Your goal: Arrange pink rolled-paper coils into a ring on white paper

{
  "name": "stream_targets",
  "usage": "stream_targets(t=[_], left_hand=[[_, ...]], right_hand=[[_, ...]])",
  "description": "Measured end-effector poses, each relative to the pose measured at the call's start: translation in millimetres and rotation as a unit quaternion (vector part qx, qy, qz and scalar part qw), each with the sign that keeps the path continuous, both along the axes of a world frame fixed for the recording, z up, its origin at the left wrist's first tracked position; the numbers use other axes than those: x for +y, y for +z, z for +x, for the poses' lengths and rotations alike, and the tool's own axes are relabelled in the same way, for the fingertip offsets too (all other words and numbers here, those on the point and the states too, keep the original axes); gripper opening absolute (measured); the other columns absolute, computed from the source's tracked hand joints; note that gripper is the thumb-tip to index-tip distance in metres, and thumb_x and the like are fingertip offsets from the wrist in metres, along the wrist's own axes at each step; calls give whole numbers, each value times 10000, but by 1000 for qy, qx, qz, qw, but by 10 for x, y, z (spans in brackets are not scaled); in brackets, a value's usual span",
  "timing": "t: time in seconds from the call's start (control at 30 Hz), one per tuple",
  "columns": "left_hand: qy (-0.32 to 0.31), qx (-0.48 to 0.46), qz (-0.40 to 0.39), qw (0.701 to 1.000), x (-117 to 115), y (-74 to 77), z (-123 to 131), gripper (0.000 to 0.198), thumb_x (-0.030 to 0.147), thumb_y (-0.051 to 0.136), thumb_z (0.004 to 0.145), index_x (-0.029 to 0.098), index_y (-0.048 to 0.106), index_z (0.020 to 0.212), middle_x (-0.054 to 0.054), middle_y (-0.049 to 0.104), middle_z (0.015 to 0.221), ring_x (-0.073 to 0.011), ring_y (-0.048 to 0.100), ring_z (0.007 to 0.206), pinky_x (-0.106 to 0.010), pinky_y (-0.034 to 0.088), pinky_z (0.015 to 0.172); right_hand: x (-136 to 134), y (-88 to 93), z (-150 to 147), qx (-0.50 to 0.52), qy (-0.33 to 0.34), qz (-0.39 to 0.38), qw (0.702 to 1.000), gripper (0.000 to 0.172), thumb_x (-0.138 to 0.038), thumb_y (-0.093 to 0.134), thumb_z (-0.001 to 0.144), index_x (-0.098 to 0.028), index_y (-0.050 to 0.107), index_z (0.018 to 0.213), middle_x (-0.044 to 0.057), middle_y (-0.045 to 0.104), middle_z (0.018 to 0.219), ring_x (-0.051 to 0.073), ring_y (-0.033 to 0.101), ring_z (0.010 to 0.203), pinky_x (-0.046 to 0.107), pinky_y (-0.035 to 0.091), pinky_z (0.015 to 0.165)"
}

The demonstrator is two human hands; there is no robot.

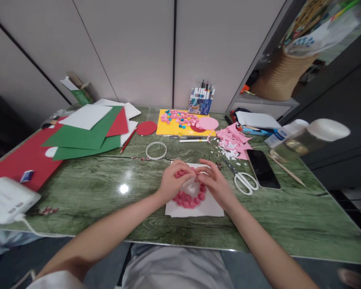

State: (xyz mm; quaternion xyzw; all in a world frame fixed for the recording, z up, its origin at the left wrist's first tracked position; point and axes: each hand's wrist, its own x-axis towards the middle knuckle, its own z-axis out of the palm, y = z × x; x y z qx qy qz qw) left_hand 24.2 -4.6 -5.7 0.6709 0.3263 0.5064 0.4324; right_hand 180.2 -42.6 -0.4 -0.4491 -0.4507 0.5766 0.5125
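Note:
A ring of small pink-red rolled flowers (188, 201) lies on a white sheet of paper (215, 209) near the table's front middle. Over the ring's left and top side is my left hand (173, 180), its thumb and fingertips pinched together. From the right my right hand (215, 184) meets it, thumb and index finger closed at the same spot and the other fingers bent. A bit of pink shows between the fingertips, but I cannot make out whether it is a loose flower or part of the ring. Both hands cover parts of the ring.
Behind the hands are a white ring (156, 157) and a yellow sheet (165, 129) bearing small coloured balls. White-handled scissors (246, 183), a phone (263, 168), pink paper scraps (233, 138) and a bottle (307, 138) stand or lie right. Green card (78, 138) and a white charger (10, 198) occupy the left.

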Motion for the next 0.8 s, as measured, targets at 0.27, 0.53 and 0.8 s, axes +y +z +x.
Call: stream_targets(t=[0.27,0.53,0.8], left_hand=[[-77,-61,-136,986,-21,-39,34,89,248,665,716,182,673,777,-49,615,860,-165,568,841,-278,432,738],[-109,-69,-162,978,-55,-49,53,129,229,682,698,198,686,823,-44,594,887,-168,549,897,-283,417,779],[-113,-57,-125,984,-67,-47,52,155,196,649,722,204,684,873,-50,598,900,-178,532,936,-292,409,804]], right_hand=[[-42,55,-30,-123,-149,176,965,463,-184,666,702,-250,451,1106,-10,610,785,144,558,753,335,410,763],[-95,57,-52,-177,-192,226,938,464,-130,651,704,-247,450,1106,-9,619,798,158,594,783,413,364,892],[-119,71,-90,-179,-213,256,926,488,-97,638,695,-238,422,1109,-36,609,717,143,578,702,367,408,798]])
